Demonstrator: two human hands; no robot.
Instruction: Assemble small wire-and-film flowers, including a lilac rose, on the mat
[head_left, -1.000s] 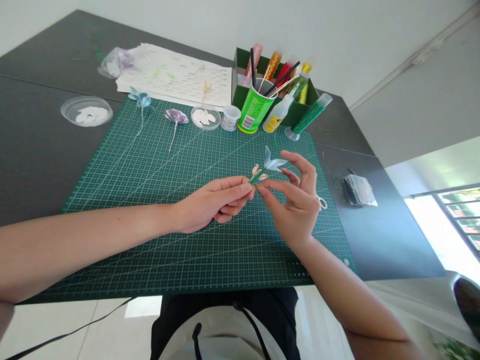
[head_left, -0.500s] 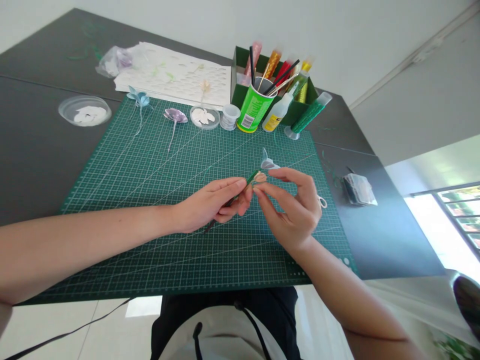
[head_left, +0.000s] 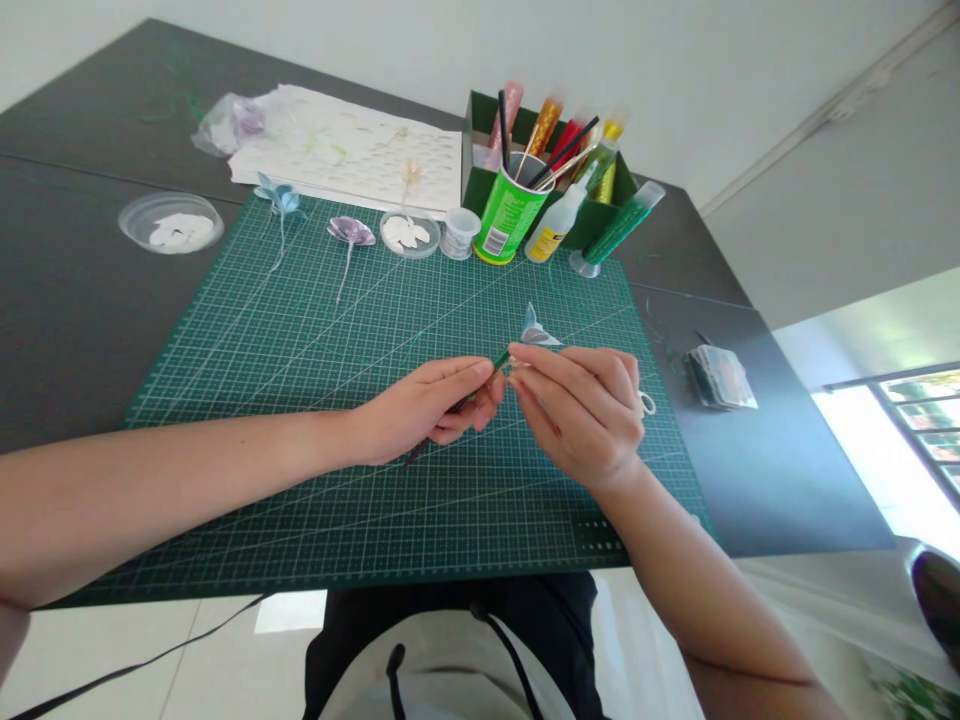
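My left hand (head_left: 439, 400) pinches the green stem (head_left: 499, 361) of a small paper flower above the green cutting mat (head_left: 300, 420). My right hand (head_left: 581, 405) is closed round the flower's head, so only a pale blue-white petal (head_left: 536, 331) sticks out above its fingers. The stem's dark lower end shows below my left fingers. Both hands meet over the mat's right middle.
Two finished paper flowers (head_left: 279, 197) (head_left: 351, 232) lie at the mat's far edge beside a dish of petals (head_left: 409, 234) and a small jar (head_left: 457, 232). A green cup of tools (head_left: 510, 215), a glue bottle (head_left: 555, 225), glitter tubes, punched white sheets (head_left: 352, 150), another petal dish (head_left: 171, 222) and a packet (head_left: 718, 378) stand around.
My right hand's fingers have curled down over the flower head, hiding the cream petals. The left hand has kept its grip on the stem.
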